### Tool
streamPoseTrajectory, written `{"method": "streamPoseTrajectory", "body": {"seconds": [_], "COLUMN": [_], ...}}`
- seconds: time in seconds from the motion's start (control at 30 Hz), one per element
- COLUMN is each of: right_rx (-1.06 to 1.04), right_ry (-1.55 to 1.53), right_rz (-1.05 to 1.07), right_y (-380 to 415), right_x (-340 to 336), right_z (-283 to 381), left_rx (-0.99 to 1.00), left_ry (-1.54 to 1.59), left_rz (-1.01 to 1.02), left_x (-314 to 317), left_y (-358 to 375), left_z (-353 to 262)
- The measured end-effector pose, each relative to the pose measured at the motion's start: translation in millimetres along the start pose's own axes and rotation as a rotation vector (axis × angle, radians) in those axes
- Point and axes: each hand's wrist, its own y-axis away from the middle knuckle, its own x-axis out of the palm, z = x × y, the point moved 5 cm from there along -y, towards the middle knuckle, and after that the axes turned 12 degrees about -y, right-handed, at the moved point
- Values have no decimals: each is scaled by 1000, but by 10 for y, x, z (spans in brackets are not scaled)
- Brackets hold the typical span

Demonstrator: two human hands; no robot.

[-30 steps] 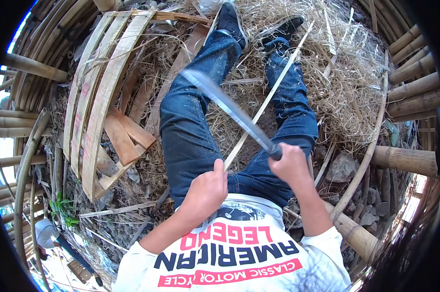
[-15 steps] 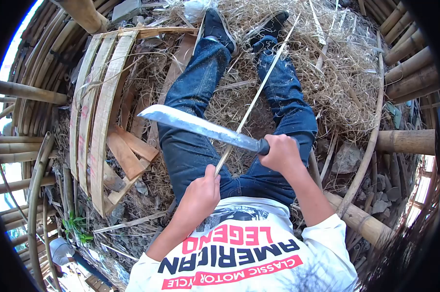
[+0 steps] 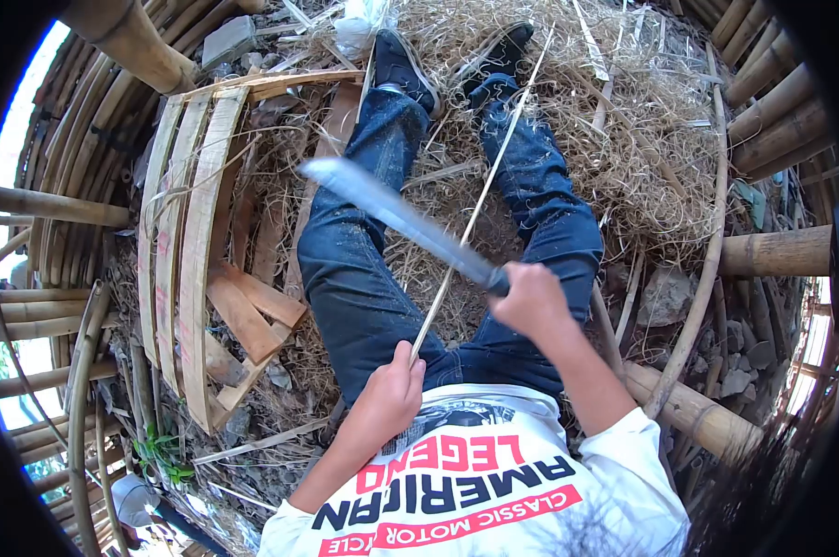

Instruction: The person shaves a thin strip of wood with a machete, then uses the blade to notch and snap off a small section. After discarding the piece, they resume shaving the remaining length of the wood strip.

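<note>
My right hand (image 3: 533, 299) is closed on the dark handle of a long machete (image 3: 391, 212). The broad blade points up and to the left, slightly blurred, and crosses a thin pale bamboo strip (image 3: 492, 176). Whether blade and strip touch, I cannot tell. My left hand (image 3: 397, 388) pinches the near end of the strip, close to my lap. From there the strip runs away from me between my legs, over the jeans (image 3: 354, 269), toward my shoes.
A slatted wooden crate (image 3: 206, 241) lies on its side at the left. Curly shavings (image 3: 661, 167) cover the ground at the upper right. Thick bamboo poles (image 3: 777, 252) and stones (image 3: 665, 297) are on the right. A plastic bag (image 3: 359, 28) lies beyond my feet.
The machete blade has swung to a steeper slant, its tip shifting right and away from me. My right hand has moved slightly toward me. My left hand still grips the strip, a little lower in view.
</note>
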Motion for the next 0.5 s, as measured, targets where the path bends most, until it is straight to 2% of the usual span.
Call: {"method": "streamPoseTrajectory", "body": {"seconds": [0.07,0.17,0.27,0.4,0.5], "right_rx": [-91,-170,-166,30,0], "right_ry": [-29,55,96,114,181], "right_rz": [113,121,56,-41,-59], "right_y": [105,17,-201,-537,-727], "right_x": [203,204,64,-318,-463], "right_z": [151,159,41,-221,-316], "left_rx": [-19,-38,-68,-100,-57], "left_ry": [17,20,2,7,2], "left_rz": [12,25,21,58,28], "left_x": [-13,-70,-136,-182,-179], "left_y": [9,66,113,171,172], "left_z": [31,95,137,147,131]}}
